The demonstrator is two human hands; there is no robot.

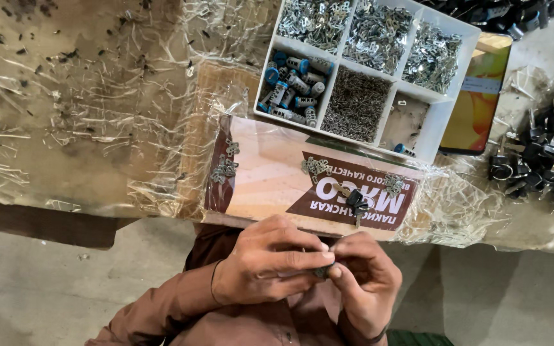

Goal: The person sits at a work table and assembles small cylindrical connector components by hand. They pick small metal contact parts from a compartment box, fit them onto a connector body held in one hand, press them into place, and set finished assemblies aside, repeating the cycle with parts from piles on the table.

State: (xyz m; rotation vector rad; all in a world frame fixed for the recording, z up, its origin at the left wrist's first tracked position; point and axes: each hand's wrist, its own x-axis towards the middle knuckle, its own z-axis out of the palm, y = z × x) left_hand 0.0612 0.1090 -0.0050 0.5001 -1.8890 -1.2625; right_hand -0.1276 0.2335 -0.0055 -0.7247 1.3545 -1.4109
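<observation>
Metal part pinched between both hands, below the desk edge.
Head view: left hand (267, 266) and right hand (367, 282) each close a fingertip grip on one small part (322, 271); assembly looks mid-way, I judge; tray (440, 112) has six compartments, five well filled; four loose clusters and one key (356, 198) lie on card (270, 173); black pile (546, 160) uncountable.

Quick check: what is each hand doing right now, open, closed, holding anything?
Left hand: closed, fingers pinching a small dark metal part.
Right hand: closed, fingers pinching the same part from the other side.
</observation>
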